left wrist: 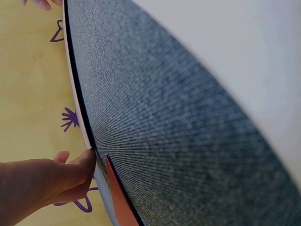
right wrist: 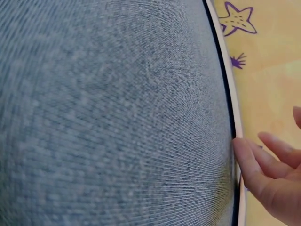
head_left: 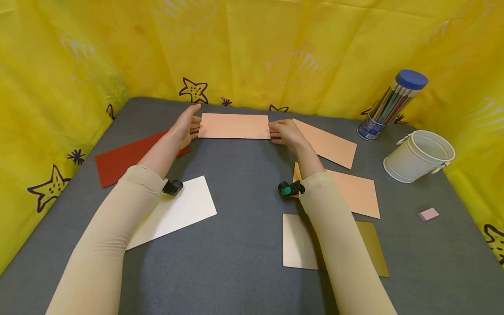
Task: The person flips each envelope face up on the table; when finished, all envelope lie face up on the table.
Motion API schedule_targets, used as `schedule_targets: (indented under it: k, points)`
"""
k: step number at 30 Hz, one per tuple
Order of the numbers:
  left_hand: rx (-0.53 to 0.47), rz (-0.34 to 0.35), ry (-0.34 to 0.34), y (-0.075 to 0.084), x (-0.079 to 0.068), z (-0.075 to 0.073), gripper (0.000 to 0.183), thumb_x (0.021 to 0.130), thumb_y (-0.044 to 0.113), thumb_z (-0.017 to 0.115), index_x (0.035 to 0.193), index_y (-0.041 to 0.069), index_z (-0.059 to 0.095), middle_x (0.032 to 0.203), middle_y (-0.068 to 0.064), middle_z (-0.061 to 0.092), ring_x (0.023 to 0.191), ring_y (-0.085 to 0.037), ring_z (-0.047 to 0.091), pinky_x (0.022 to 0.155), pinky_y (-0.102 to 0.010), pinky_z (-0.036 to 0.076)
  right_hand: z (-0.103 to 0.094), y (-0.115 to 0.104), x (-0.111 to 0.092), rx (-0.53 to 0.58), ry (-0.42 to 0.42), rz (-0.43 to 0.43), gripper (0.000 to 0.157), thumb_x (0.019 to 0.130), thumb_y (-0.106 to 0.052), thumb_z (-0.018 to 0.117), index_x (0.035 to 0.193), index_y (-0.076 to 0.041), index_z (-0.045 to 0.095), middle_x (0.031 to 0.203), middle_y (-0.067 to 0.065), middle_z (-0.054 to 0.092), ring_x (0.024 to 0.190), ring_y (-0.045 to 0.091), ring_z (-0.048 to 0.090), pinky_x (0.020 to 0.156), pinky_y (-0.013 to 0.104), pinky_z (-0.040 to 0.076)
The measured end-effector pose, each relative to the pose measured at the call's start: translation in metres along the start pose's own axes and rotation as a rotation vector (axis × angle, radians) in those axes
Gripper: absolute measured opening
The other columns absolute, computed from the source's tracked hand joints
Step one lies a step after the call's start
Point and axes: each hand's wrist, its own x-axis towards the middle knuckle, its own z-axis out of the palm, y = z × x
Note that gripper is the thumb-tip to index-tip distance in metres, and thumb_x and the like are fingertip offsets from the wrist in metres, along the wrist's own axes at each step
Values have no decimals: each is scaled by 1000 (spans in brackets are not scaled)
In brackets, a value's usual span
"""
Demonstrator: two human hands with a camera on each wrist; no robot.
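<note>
A peach rectangular board (head_left: pixel 234 126) lies lengthwise near the back of the grey table. My left hand (head_left: pixel 186 127) is at its left short edge, thumb raised and fingers extended. At the right short edge, the fingertips of my right hand (head_left: pixel 287 132) touch the board. Both wrist views show the board nearly edge-on, as a thin pale strip (left wrist: pixel 76 84), with fingertips right at its ends. Below my left forearm is a red board (head_left: pixel 126 159), partly covered by the arm. A second peach board (head_left: pixel 327 142) lies just right of my right hand.
A white board (head_left: pixel 189 205) lies front left. Under my right forearm are another peach board (head_left: pixel 360 192), a cream board (head_left: pixel 300 243) and a gold board (head_left: pixel 373 249). At right stand a pencil tub (head_left: pixel 387 107), a white bucket (head_left: pixel 417 155) and a pink eraser (head_left: pixel 428 214).
</note>
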Motion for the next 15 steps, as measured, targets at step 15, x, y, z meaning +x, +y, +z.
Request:
schedule_targets:
  k: [15]
  points:
    - [5,1,36,7,-4,-4,71,102,29,48,157,-1,14,166,-15,14,153,-26,22,127,-31,22,-1,-2,-5,-125,196,-21,48,90,2,66,136,6,53,128,20,57,112,28,63,102,37,54]
